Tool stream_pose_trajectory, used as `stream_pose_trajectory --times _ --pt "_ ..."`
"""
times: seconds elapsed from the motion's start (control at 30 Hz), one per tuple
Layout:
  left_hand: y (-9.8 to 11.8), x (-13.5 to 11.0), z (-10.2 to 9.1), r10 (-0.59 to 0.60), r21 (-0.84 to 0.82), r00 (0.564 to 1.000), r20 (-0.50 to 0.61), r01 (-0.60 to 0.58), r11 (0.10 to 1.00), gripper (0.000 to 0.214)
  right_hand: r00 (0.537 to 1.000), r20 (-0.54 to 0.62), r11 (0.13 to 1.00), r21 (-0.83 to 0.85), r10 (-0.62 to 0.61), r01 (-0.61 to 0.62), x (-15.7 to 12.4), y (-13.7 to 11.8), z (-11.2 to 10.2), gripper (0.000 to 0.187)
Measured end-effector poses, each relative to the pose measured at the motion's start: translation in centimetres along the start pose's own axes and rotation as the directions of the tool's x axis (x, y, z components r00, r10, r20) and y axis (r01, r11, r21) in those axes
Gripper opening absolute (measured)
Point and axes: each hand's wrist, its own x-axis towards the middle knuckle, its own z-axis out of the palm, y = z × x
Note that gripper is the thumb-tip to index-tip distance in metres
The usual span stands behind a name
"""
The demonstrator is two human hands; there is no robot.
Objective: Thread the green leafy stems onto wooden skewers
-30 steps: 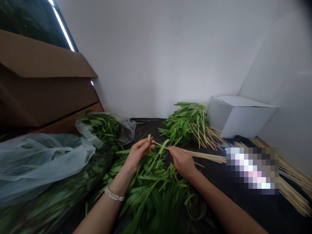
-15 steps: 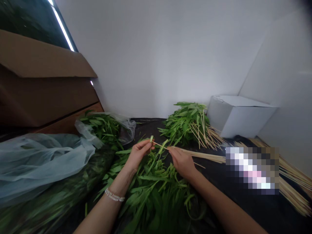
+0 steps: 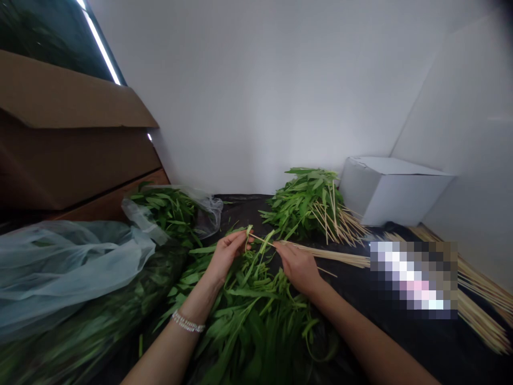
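Note:
My left hand (image 3: 231,249) pinches a strip of green leaf (image 3: 249,231) near the tip of a thin wooden skewer (image 3: 258,237). Fingers closed, my right hand (image 3: 295,263) grips the same skewer from the right. Between the hands, a green leaf piece (image 3: 265,241) crosses the skewer, apparently threaded on it. Loose leafy greens (image 3: 248,305) lie in a heap beneath both hands and wrists. Just beyond the right hand is a bunch of bare skewers (image 3: 336,256).
Behind, a pile of greens on skewers (image 3: 306,200) sits beside a white box (image 3: 396,190). At left are bagged greens (image 3: 168,211), a translucent plastic bag (image 3: 72,267) and a cardboard box (image 3: 80,155). More skewers (image 3: 481,321) lie at right, near a pixelated patch.
The leaf strip at the left fingertips has tipped slightly, and the left hand has shifted only a little. The right hand stays almost in place on the skewer.

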Motion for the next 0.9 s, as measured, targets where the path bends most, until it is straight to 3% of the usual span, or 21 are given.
stream_pose_trajectory --times 0.43,0.9 --pt "0.08 0.22 -0.17 0.023 0.040 0.995 -0.094 -0.019 0.999 0.042 1.000 0.015 0.999 -0.034 -0.014 0.015 -0.03 0.04 -0.04 0.034" --pt "0.62 0.19 -0.56 -0.040 0.107 0.997 -0.062 0.047 0.993 0.038 0.994 -0.030 0.992 -0.072 -0.109 0.107 -0.16 0.25 -0.04 0.036"
